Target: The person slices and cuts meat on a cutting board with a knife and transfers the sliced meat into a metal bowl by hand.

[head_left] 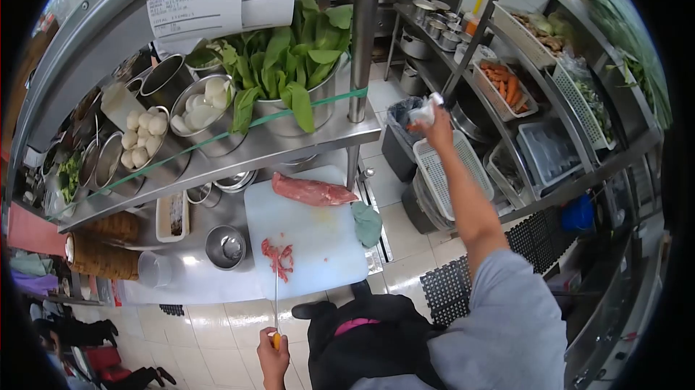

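My left hand (273, 362) is closed around the yellow handle of a knife (276, 303), low in the view. The blade points away from me and its tip reaches the scraps of red meat (278, 258) on the white cutting board (340, 245). A long piece of raw meat (313, 190) lies across the board's far side. My right hand (437, 132) is stretched out to the right, fingers closed on a crumpled white plastic bag (426, 110). It is above or near a dark bin with a liner (400, 119); the exact gap is hard to judge.
A green cloth (367, 224) lies at the board's right edge. A steel bowl (226, 247) stands left of it. The overhead shelf (304, 145) carries leafy greens (289, 57) and several pots. A white basket (463, 173) and racks with carrots (499, 85) are at right.
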Action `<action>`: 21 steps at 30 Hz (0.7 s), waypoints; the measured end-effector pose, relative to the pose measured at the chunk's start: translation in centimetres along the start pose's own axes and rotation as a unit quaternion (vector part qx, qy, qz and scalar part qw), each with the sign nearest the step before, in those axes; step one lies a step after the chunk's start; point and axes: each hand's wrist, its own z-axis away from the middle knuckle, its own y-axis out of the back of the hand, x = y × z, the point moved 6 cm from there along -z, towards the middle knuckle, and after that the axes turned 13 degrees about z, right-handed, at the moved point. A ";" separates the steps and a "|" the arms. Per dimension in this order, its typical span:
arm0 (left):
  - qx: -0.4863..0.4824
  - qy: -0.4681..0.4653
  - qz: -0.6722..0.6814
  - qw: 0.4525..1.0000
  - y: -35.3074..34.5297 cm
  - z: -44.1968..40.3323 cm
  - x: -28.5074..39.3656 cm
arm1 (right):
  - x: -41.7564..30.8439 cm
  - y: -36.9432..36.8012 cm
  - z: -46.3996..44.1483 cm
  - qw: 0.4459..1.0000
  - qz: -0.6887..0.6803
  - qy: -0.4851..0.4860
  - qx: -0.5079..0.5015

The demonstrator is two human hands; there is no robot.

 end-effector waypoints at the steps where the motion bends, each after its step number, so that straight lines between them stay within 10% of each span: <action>1: 0.011 -0.044 0.000 0.999 -0.2 0.0 -0.3 | 1.1 -1.4 -1.7 0.987 0.090 -0.085 -0.103; 5: 0.021 0.006 -0.043 0.999 -0.1 0.1 0.2 | -6.4 -0.8 1.9 0.953 0.033 0.156 -0.258; 9: 0.055 0.047 -0.025 0.997 -0.6 -0.6 -0.5 | -22.5 3.0 22.2 0.747 -0.240 0.274 -0.556; 11: 0.067 0.051 -0.020 0.996 -1.3 -0.9 -1.4 | -29.1 3.1 28.7 0.703 -0.279 0.331 -0.564; 15: 0.086 0.036 -0.001 0.996 -2.2 -1.6 -2.4 | -39.3 -2.5 32.9 0.798 -0.282 0.404 -0.348; 21: 0.122 0.043 0.007 0.992 -2.7 -1.8 -2.8 | -42.5 -6.8 36.2 0.715 -0.079 0.582 -0.379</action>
